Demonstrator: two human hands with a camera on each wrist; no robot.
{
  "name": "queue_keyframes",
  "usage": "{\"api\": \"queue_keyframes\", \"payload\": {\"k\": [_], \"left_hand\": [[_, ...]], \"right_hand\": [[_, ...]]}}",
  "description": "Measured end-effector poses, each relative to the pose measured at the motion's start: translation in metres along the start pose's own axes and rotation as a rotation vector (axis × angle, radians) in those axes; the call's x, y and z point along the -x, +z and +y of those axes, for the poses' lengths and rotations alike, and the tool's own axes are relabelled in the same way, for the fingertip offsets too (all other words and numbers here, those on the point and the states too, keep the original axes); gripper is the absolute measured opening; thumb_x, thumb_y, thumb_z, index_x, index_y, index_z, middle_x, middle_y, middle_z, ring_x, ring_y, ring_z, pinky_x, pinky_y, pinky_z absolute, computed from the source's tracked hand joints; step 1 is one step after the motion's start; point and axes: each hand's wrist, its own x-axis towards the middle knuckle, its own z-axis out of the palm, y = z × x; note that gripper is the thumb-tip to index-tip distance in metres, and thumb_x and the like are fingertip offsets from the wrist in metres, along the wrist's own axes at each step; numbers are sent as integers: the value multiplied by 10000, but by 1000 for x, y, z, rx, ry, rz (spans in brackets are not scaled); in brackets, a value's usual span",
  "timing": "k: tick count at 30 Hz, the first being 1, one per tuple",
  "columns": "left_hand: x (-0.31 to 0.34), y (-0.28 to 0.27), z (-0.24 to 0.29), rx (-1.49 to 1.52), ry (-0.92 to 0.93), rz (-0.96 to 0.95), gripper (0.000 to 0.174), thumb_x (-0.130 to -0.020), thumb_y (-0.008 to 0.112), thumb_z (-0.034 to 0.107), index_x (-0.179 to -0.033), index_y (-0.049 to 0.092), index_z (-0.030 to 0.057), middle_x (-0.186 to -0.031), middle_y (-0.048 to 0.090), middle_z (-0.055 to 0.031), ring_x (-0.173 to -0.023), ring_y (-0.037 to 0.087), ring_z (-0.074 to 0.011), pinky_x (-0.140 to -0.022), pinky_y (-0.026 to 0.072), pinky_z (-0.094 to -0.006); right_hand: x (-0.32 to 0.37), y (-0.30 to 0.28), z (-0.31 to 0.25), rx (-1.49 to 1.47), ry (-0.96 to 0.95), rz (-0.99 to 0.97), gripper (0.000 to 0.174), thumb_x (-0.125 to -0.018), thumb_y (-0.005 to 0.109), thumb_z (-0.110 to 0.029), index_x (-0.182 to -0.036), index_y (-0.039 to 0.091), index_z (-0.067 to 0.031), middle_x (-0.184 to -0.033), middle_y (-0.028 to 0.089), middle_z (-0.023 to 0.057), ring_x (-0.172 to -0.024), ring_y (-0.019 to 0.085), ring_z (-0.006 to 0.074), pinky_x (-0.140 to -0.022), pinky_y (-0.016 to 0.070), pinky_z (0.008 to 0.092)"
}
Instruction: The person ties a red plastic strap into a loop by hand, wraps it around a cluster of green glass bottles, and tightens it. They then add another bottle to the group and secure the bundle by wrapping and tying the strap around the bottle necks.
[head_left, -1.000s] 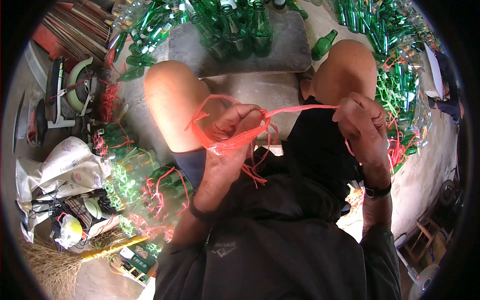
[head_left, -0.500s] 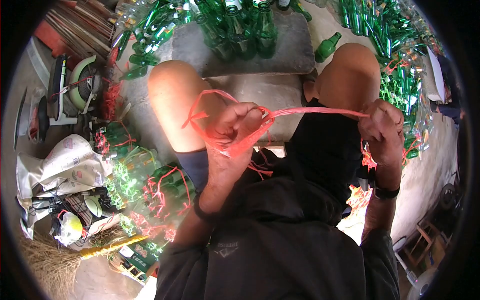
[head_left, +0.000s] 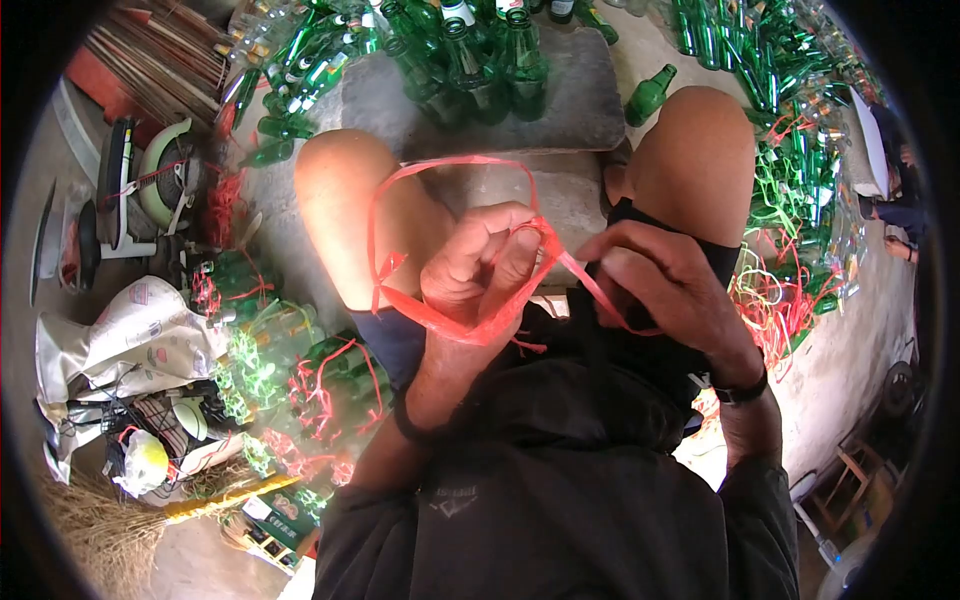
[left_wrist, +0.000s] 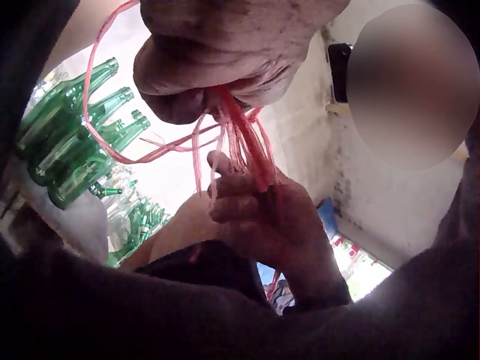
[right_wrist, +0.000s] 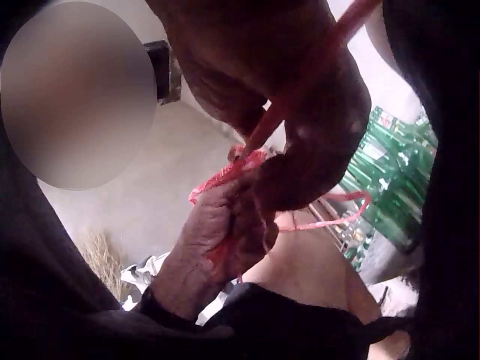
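Observation:
Between thumb and curled fingers, my left hand (head_left: 475,270) pinches red plastic twine (head_left: 480,322). Part of the twine wraps round that hand, and a wide loop of it stands up above the fingers. From the pinch a strand slants down to my right hand (head_left: 665,285), which is held just to the right with bent fingers. In the right wrist view the strand (right_wrist: 319,75) runs across the right hand (right_wrist: 262,67) and in between its thumb and fingers. Thin frayed ends (left_wrist: 232,146) hang below the left hand (left_wrist: 225,60) in the left wrist view.
Several green bottles (head_left: 470,75) stand on a grey slab (head_left: 585,95) beyond the knees. A lone bottle (head_left: 651,95) lies right of it. Netted bottles (head_left: 330,390) and a broom (head_left: 110,520) are at the left; more bottles (head_left: 800,180) line the right.
My right hand first pulled the strand out to the right, then came back in beside the left hand. The strand slackened and the loop above the left hand widened.

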Motion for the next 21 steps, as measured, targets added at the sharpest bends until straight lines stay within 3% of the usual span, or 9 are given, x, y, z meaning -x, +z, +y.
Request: {"api": "queue_keyframes", "payload": {"k": [2, 6, 9, 18, 21], "left_hand": [[0, 3, 0, -12, 4, -11, 170, -1021, 646, 90, -1161, 642, -7, -926, 696, -15, -830, 605, -44, -730, 479, -193], [-2, 4, -3, -153, 90, -53, 160, -1019, 645, 81, -1161, 656, 9, -984, 685, -17, -861, 600, -52, -750, 483, -196], [-1, 1, -5, -149, 84, -85, 186, -1009, 624, 15, -1189, 656, -20, -1017, 696, -81, -908, 647, -110, -780, 530, -245], [-4, 1, 3, -305, 89, -165, 267, -982, 606, -63, -1241, 656, -19, -1016, 702, -117, -879, 673, -160, -783, 544, -270], [-10, -3, 3, -330, 164, -257, 287, -971, 606, -77, -1247, 653, -14, -1019, 696, -124, -886, 674, -157, -782, 544, -275]], "right_hand": [[-9, 11, 0, 96, -117, 41, 226, -1036, 573, -190, -1102, 659, 9, -727, 607, 11, -635, 554, 49, -562, 432, 228], [-15, 18, -5, -58, -105, 5, 176, -1004, 641, -165, -1027, 685, 4, -764, 633, -11, -660, 548, 26, -560, 426, 214], [-18, 21, -6, -117, -116, -6, 158, -997, 656, -147, -1008, 691, 7, -796, 661, -6, -669, 561, 28, -567, 437, 211], [-22, 25, 7, -106, -168, 74, 126, -982, 664, -117, -994, 681, 7, -794, 667, 12, -685, 594, 39, -575, 455, 210], [-19, 23, -4, -139, -6, 40, 109, -979, 657, -105, -983, 675, 3, -787, 659, 14, -660, 586, 47, -564, 447, 213]]}}
